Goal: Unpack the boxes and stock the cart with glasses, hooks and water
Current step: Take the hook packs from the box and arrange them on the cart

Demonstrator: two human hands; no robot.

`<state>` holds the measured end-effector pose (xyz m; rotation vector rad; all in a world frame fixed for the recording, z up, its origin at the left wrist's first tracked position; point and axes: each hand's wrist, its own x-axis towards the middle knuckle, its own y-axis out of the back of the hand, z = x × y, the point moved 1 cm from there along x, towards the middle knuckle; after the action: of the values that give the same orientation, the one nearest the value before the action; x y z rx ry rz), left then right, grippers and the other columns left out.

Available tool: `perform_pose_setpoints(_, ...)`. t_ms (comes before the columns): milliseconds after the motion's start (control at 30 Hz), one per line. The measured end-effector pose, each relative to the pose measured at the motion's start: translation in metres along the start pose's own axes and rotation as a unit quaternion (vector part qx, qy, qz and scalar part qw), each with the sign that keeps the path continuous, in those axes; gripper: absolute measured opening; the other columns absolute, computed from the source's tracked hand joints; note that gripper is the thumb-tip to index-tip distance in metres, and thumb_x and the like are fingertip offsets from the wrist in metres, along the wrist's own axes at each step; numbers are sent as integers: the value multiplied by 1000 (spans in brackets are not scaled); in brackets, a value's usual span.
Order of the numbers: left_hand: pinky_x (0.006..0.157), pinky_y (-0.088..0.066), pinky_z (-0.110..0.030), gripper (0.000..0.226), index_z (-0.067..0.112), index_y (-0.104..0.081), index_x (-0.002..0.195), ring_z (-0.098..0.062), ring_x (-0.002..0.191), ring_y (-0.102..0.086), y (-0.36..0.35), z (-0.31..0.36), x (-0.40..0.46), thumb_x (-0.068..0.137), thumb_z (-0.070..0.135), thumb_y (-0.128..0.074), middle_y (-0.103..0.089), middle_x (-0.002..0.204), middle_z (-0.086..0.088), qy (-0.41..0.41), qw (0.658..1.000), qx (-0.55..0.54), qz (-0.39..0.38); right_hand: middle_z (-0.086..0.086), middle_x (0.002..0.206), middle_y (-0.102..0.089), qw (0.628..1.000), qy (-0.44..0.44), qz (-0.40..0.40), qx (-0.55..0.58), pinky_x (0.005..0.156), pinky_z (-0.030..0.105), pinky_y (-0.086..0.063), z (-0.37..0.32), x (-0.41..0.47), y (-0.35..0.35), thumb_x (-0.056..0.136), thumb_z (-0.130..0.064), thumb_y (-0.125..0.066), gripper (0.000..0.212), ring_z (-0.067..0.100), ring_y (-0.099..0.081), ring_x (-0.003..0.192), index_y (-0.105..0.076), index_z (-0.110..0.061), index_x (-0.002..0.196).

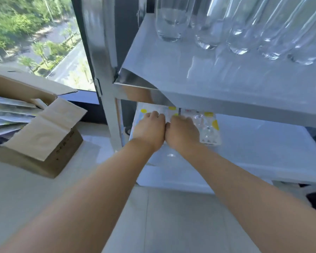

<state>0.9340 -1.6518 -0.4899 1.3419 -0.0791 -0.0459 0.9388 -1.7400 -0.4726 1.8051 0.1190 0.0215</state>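
Both hands, left hand and right hand, pressing hook packs beneath glasses; grip unclear; risking packs sliding off.

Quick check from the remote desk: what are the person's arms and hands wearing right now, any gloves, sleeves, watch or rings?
Nothing is worn that this view shows. The left hand and the right hand are bare, with no gloves. Both forearms are uncovered up to the frame edge, so no sleeves show. No watch, band or bracelet sits on either wrist. The fingers are partly hidden, so rings cannot be ruled out.
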Motion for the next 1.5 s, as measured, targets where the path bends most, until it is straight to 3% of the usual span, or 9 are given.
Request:
perform_pose_setpoints(133, 65, -37, -34, 27, 7, -46, 120, -28, 107, -51, 26, 19, -59, 92, 9, -45, -49, 119, -10, -1, 999, -15, -37, 13, 110, -56, 999, -16, -22, 17, 69, 31, -28, -4, -64, 21, 99, -20, -30, 31, 31, -47, 109, -57, -5, 101)
perform_pose_setpoints(233, 57, -48, -27, 39, 1, -64, 94, -30, 74, -63, 51, 27, -109, 57, 0, -76, -63, 85, -12, -73, 996, -49, 14, 8, 96, -56, 998, -31, -38, 50, 65, 30, -28, -8, -121, 42, 98, -18, -30, 27, 27, -48, 100, -54, -12, 89)
perform_pose_setpoints(300, 55, -52, -25, 36, 4, -68, 81, -27, 61, -64, 69, 30, -143, 45, 3, -76, -65, 72, -8, -93, 992, -79, 25, 4, 90, -55, 998, -18, -10, 53, 65, 30, -30, -16, -156, 58, 96, -15, -32, 25, 25, -49, 94, -56, -14, 89)
perform_pose_setpoints(367, 63, -49, -28, 25, 7, -69, 81, -25, 64, -65, 94, 32, -175, 63, 13, -53, -66, 74, -4, -97, 992, -82, 19, 3, 73, -58, 998, 2, 36, 49, 59, 26, -31, -30, -186, 76, 86, -12, -36, 25, 27, -54, 73, -60, -12, 76)
perform_pose_setpoints(433, 68, -38, -30, 37, 8, -69, 81, -25, 66, -64, 123, 33, -201, 68, 15, -34, -65, 74, -4, -98, 993, -73, -1, 2, 58, -55, 997, 14, 62, 41, 51, 26, -33, -45, -212, 96, 75, -15, -35, 25, 26, -51, 55, -55, -13, 61)
perform_pose_setpoints(767, 70, -34, -26, 36, 11, -70, 89, -24, 75, -65, 225, -9, -259, 73, 20, -38, -67, 83, -2, 38, 994, -99, 7, 4, 66, -58, 989, 129, 30, 63, 61, 34, -45, -129, -244, 160, 80, -18, -36, 26, 28, -54, 64, -58, -12, 68)
perform_pose_setpoints(1067, 47, -47, -28, 36, 10, -67, 78, -23, 58, -62, 284, -172, -262, 81, 32, -39, -64, 69, -1, 159, 983, -84, 43, 1, 68, -59, 976, 217, 14, 21, 61, 35, -50, -279, -200, 153, 80, -28, -38, 28, 26, -57, 67, -59, -14, 68)
perform_pose_setpoints(1333, 44, -47, -31, 36, 12, -67, 73, -23, 56, -60, 306, -361, -221, 78, 33, -37, -61, 65, 0, 148, 988, -38, 26, 1, 66, -62, 976, 214, 31, 37, 59, 31, -48, -452, -114, 99, 73, -23, -55, 15, 26, -59, 65, -62, -11, 66)
perform_pose_setpoints(1500, 43, -46, -29, 19, 12, -69, 73, -24, 52, -60, 305, -430, -179, 68, 26, -58, -62, 63, -1, 128, 992, -23, -12, 0, 61, -56, 978, 207, 7, 38, 57, 28, -44, -498, -67, 69, 75, -26, -42, 24, 25, -55, 59, -54, -13, 59)
